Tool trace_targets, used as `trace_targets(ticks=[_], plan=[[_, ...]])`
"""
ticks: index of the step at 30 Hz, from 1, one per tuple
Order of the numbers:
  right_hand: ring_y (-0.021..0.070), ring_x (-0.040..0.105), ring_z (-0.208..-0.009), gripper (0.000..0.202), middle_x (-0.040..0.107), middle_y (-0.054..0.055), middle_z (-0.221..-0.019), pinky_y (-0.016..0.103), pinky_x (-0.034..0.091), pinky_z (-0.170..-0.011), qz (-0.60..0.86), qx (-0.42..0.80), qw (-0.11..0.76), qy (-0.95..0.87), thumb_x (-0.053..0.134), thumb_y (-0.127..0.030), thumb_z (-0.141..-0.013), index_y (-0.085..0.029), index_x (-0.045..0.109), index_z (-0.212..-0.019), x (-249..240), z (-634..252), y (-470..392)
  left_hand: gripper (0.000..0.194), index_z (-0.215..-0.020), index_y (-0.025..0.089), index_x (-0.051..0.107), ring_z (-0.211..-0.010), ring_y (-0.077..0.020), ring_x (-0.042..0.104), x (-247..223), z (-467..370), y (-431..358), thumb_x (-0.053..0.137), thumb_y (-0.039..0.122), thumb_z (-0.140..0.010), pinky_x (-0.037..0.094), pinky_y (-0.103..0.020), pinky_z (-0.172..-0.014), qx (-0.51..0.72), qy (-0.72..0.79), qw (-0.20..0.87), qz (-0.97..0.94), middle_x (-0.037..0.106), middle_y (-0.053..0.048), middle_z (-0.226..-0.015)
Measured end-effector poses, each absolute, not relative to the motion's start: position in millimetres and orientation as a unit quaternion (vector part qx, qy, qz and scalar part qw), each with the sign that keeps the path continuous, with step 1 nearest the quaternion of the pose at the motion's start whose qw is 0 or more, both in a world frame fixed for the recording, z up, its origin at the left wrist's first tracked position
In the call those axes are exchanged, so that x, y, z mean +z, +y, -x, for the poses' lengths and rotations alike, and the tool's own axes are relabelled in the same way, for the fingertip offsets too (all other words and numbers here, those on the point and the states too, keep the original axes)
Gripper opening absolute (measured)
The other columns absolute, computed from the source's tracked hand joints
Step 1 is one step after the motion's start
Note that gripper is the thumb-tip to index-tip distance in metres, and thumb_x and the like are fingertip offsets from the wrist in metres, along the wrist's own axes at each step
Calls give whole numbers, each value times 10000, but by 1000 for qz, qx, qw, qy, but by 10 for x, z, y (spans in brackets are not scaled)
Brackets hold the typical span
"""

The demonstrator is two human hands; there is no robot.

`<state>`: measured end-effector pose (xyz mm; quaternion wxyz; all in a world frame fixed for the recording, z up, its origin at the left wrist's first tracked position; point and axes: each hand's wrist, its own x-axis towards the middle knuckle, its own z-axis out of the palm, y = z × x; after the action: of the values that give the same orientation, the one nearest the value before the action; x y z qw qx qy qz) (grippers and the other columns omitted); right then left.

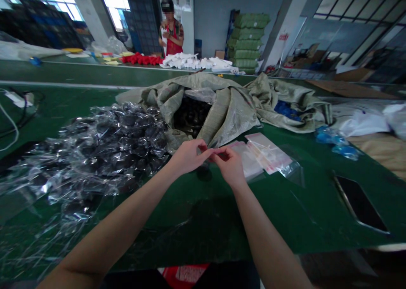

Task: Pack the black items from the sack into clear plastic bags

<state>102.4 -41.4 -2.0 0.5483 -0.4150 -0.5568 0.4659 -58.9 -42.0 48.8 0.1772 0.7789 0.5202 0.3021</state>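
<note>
My left hand (190, 156) and my right hand (230, 164) meet above the green table, their fingertips pinched close together. What they pinch is too small and hidden to make out. Just below the fingers is a dark round shape (204, 171), blurred; whether it hangs from them or lies on the table I cannot tell. To the left spreads a big heap of black round pieces in clear plastic bags (127, 141). Beside my right hand lie flat clear bags (269, 153) with reddish edges. Behind my hands, an open woven sack (228, 113) holds loose black round pieces (192, 113).
A phone (360, 202) lies at the right. Another sack (294, 90) shows blue pieces (287, 110), with bagged blue pieces (338, 142) nearby. White cable (14, 132) is at far left. Across the table, a person in a red apron (174, 46) stands behind red and white piles (190, 61).
</note>
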Motion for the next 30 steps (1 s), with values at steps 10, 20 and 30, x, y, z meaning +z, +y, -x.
trace_targets(ticks=[10,20,30], plan=[[169,591,-680,102,627,27,-731,324,492,-682,546,196,560,-592,596,-288,-792,-201,563,-748,41,-966,-516,158,-809,174,621,-716,-162,602,450,517,-476,515,285,-847,456,-286,-682,308,535,63,-784,663,-49,-805],[157,512,-634,91,550,14,-709,289,420,-580,554,75,560,-611,564,-226,-831,-204,515,-758,172,-844,-734,165,-747,204,519,-646,-142,578,505,417,-649,464,285,-880,432,-267,-607,323,553,-12,-768,599,-19,-736],[162,511,-632,87,537,10,-704,292,424,-563,563,109,562,-596,554,-212,-822,-228,490,-765,173,-912,-716,141,-704,206,475,-568,-134,539,534,429,-658,484,255,-836,355,-256,-489,305,592,-120,-736,553,-7,-673]])
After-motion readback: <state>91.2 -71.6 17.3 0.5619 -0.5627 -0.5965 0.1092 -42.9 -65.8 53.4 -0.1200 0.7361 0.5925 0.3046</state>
